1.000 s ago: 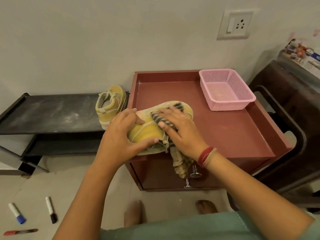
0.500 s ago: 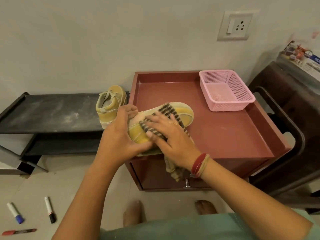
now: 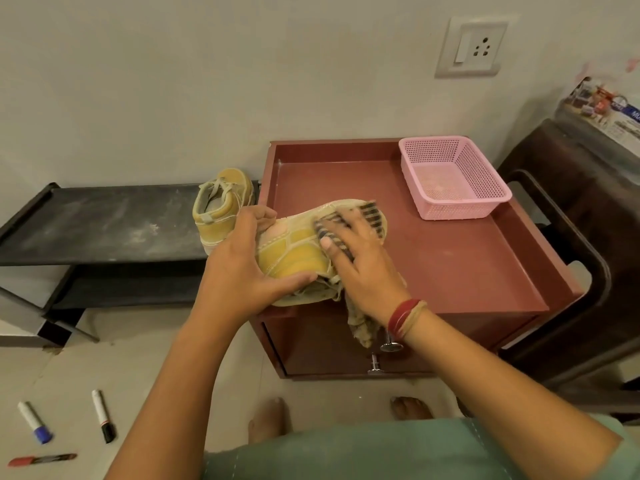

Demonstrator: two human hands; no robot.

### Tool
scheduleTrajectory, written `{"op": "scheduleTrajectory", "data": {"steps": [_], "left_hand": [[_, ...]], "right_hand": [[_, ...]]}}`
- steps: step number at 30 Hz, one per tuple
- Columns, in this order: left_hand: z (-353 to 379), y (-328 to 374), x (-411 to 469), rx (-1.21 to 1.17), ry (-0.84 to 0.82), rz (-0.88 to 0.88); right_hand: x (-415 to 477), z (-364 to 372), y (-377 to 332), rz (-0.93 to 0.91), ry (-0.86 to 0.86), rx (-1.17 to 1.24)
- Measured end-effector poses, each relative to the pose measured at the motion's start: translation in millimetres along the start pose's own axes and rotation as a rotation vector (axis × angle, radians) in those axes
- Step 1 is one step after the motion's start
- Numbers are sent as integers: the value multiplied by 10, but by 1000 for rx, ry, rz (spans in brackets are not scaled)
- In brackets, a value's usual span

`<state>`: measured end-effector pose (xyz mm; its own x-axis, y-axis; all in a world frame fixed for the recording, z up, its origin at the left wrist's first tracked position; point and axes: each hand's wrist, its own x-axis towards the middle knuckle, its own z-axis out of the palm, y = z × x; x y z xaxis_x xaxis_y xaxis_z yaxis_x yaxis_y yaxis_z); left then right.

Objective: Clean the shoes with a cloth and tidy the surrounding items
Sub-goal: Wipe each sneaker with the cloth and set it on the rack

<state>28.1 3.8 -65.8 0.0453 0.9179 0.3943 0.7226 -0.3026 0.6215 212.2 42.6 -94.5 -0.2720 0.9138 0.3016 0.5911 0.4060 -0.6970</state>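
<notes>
Head view: dusty yellow shoe (image 3: pixel 294 259) lies sideways under striped cloth (image 3: pixel 373 216).

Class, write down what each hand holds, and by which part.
Left hand grips the shoe around its heel end; right hand presses the cloth flat onto the toe end.

A home room: wall socket (image 3: pixel 471 48) up beyond the left grip (image 3: pixel 239 268), dusty low rack (image 3: pixel 104 226) to its left, red cabinet (image 3: pixel 450 271) underneath.
</notes>
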Motion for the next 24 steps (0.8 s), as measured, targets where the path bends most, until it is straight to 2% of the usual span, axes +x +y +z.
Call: {"op": "scheduleTrajectory", "data": {"steps": [2,3,5,7,13,18,19,22,23,24], "left_hand": [[-3,-18,-6,9,-13,18],[-5,-23,-9,12,-15,15],[-11,-19,-9,15,-14,-24],[-8,-32,-4,45,-22,-50],[117,-12,-42,167,-57,30],[166,-42,-15,151,-61,14],[160,-55,-8,148,-62,16],[155,-55,4,127,-57,3],[156,-54,1,115,-48,-1],[155,-56,0,101,-41,-4]], "right_hand": [[-74,53,-13,-118,-50,-39],[-39,31,31,-116,-31,-84],[86,-72,138,37,58,-93],[148,-135,222,164,90,7],[90,-30,145,217,270,191],[-52,125,131,-168,-31,147],[-7,112,220,-148,-11,132],[121,-1,395,195,141,161],[94,13,384,215,110,180],[40,49,330,146,52,187]]}}
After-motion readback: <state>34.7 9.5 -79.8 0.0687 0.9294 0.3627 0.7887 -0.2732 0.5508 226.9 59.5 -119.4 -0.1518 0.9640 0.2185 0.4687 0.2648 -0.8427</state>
